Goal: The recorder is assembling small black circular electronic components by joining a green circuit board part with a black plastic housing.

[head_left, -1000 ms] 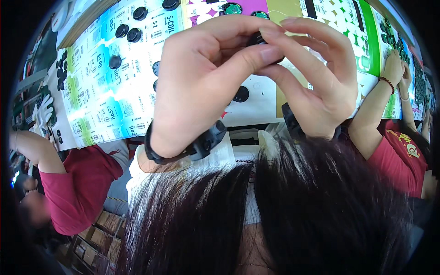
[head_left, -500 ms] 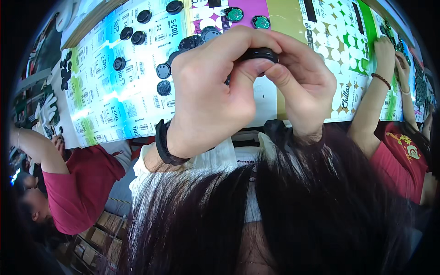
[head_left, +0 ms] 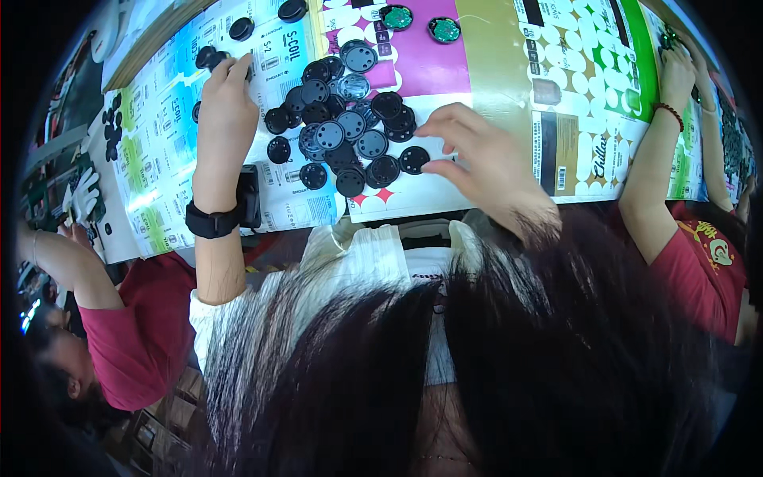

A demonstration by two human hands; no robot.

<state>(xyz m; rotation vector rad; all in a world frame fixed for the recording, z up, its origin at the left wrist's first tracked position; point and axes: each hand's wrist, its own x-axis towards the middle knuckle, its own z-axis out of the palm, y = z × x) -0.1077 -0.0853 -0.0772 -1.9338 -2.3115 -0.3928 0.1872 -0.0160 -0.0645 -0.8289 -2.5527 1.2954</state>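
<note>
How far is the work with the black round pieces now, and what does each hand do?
Looks done: a few black discs lie apart at the far left, where the left hand rests on one. In hand: the right hand reaches with spread fingers to the edge of the pile of black discs; neither hand visibly grips anything. Left: most of that pile, and two green round boards.

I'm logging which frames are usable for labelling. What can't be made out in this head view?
- Left hand: its fingers cover whatever they touch, so a hold cannot be judged.
- Right hand: fingertips hide their contact with the black discs.
- Table near edge: hidden by dark hair.
- Green round boards: too small for detail.
</note>
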